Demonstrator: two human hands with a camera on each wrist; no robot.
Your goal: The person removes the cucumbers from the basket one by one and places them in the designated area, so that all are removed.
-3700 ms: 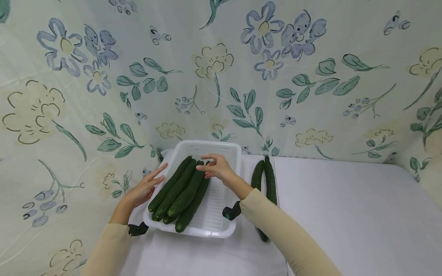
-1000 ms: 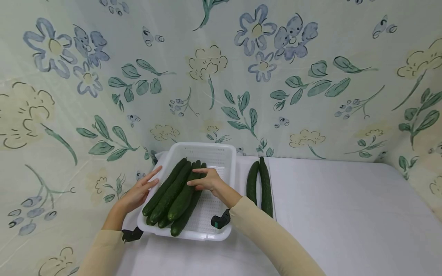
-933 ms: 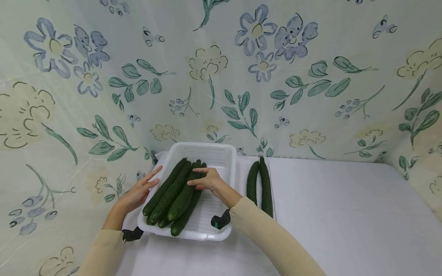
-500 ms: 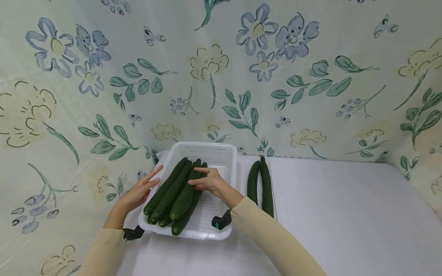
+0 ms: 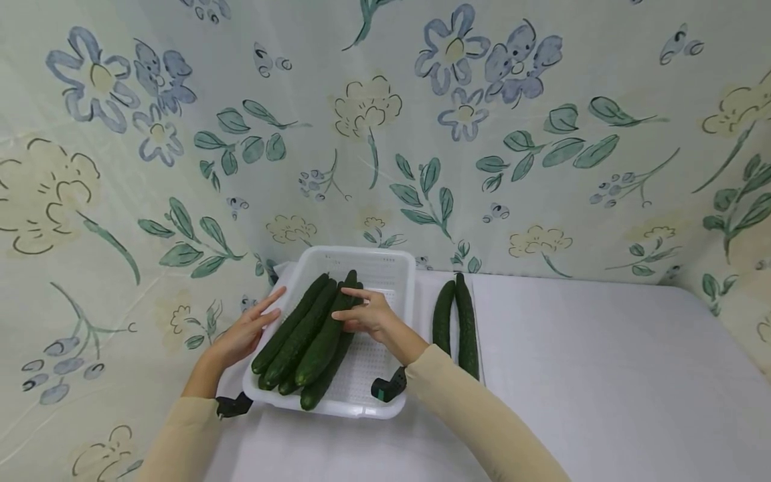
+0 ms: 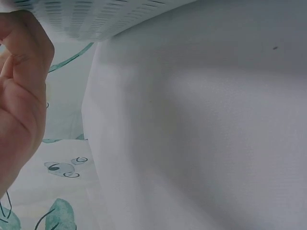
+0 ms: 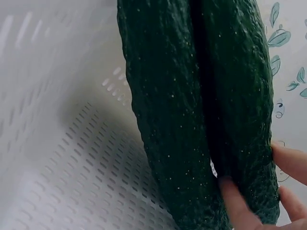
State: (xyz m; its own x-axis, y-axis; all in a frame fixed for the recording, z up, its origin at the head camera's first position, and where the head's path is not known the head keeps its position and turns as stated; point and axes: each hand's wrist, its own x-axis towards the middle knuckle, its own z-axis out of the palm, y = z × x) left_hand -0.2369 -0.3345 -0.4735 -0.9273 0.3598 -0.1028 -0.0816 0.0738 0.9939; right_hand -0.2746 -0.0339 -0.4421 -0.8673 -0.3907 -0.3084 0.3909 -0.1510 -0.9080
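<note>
White basket: right hand pinching crowded cucumber, left hand spread; two cucumbers outside.

White-covered table: white basket; two cucumbers to its right, lower ends hidden, seemingly flat on cover.

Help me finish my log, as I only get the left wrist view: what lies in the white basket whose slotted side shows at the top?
Observer: Several cucumbers lie bunched along the left part of the basket.
Operator: Thanks. What is the right hand doing?
Observer: The right hand has fingers on both sides of one cucumber in the basket.
Operator: Are there any outside the basket?
Observer: Yes, two more cucumbers lie side by side on the white cloth, to the right of the basket.
</note>
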